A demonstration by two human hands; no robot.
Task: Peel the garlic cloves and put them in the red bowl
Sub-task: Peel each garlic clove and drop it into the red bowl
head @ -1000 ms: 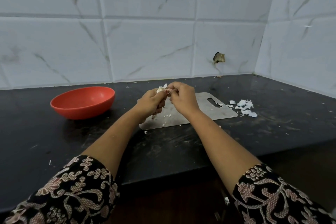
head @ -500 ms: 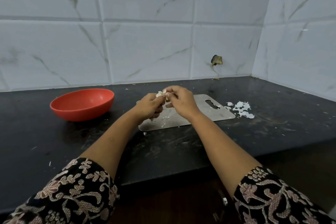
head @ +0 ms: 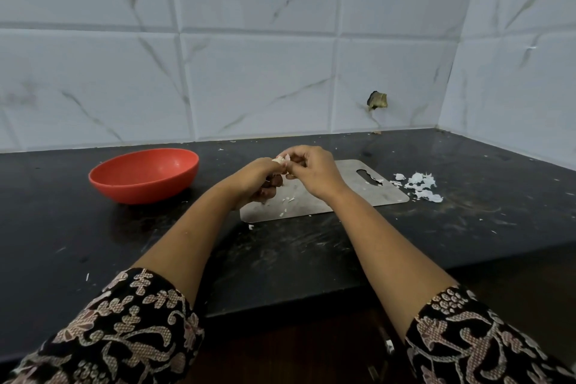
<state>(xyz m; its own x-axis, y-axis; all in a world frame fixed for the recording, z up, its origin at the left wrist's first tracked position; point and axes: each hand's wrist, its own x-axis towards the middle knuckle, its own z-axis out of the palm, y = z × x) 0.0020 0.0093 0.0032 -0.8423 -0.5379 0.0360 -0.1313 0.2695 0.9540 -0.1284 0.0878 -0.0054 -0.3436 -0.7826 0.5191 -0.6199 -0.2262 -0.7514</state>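
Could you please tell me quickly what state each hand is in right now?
Left hand: closed, fingers curled round the garlic.
Right hand: closed, fingertips pinching the top of the same garlic.

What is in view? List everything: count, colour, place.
red bowl: one, red, on the counter, left of the board
cutting board: one, grey metal, on the counter under the hands
garlic clove: one, whitish, between both hands above the board
peel pile: one, white, right of the board
peel scraps: several, white, on the board
counter: one, black, under bowl and board
wall tiles: many, white marbled, behind counter
left hand: one, holds the clove
right hand: one, pinches the clove
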